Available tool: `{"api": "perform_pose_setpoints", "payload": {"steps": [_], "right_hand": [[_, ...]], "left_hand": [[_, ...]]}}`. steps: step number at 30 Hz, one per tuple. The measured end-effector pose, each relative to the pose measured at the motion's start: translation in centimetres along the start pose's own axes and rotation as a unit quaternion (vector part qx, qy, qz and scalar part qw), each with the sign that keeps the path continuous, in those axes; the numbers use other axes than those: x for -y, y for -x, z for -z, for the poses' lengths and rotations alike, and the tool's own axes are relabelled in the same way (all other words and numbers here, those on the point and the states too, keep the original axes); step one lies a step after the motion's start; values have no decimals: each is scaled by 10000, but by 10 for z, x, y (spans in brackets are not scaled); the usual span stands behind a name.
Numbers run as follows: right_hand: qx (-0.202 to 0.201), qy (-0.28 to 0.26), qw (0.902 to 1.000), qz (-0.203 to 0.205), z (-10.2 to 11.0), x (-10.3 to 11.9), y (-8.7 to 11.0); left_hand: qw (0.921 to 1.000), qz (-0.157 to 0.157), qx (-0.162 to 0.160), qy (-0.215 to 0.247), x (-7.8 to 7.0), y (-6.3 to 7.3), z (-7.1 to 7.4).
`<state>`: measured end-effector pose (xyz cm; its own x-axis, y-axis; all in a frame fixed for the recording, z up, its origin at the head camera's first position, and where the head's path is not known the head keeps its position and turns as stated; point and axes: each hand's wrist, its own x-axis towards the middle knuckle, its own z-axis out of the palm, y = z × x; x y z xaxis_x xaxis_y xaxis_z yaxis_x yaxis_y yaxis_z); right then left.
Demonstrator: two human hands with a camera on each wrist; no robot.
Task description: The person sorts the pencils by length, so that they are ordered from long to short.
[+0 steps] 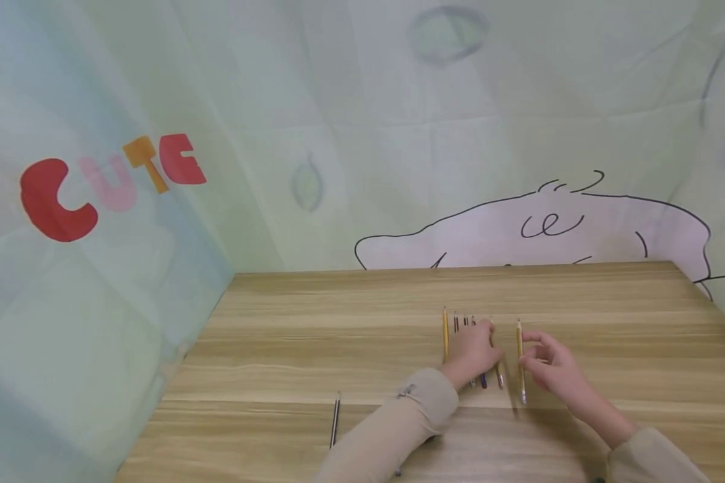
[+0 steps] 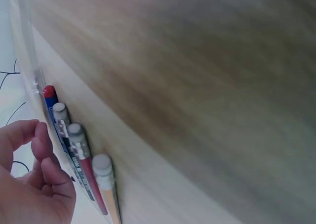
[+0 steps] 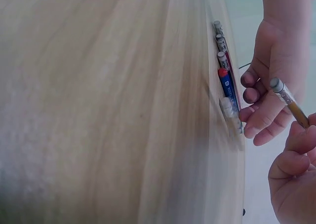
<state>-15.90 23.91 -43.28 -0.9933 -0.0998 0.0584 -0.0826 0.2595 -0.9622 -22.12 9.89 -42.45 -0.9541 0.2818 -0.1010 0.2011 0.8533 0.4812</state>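
Observation:
Thumb and fingers of my right hand [image 1: 552, 369] pinch a yellow pencil [image 1: 520, 349] with a pale eraser end, tip pointing away. In the right wrist view that pencil [image 3: 298, 114] stands out from the tabletop. My left hand [image 1: 472, 349] lies over the right part of a row of pencils, fingers loosely bent, fingertips right at a pencil with a pale end [image 1: 500, 381]. The row runs side by side from a yellow pencil [image 1: 446, 332] on the left. The left wrist view shows a red pencil [image 2: 92, 177] and a blue one with a red end [image 2: 51, 103].
A dark pencil [image 1: 335, 419] lies apart on the wooden table [image 1: 266, 362], left of the left sleeve [image 1: 393, 429]. That sleeve partly covers other dark items near the front. A printed cloth [image 1: 338, 87] hangs behind the table's back edge and along the left side.

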Motion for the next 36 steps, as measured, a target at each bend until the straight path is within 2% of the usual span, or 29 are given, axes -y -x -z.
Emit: {"api": "perform_pose_setpoints", "payload": {"steps": [7, 11, 15, 20, 29, 36], "right_hand": [[23, 32, 10000, -26, 1, -1, 0], [58, 15, 10000, 3, 2, -1, 0], [65, 14, 10000, 33, 1, -2, 0], [27, 8, 10000, 41, 1, -2, 0], [-30, 157, 9997, -180, 4, -2, -2], [82, 270, 9991, -326, 8, 0, -8]], "left_hand": [[9973, -193, 12, -703, 0, -4, -3], [9952, -352, 43, -912, 1, -4, -2], [9939, -480, 58, -993, 3, -2, -1], [9939, -494, 96, -982, 5, 0, 2], [9886, -919, 43, -1193, 9, 0, 4], [9876, -1042, 152, -1166, 13, 0, 5]]}}
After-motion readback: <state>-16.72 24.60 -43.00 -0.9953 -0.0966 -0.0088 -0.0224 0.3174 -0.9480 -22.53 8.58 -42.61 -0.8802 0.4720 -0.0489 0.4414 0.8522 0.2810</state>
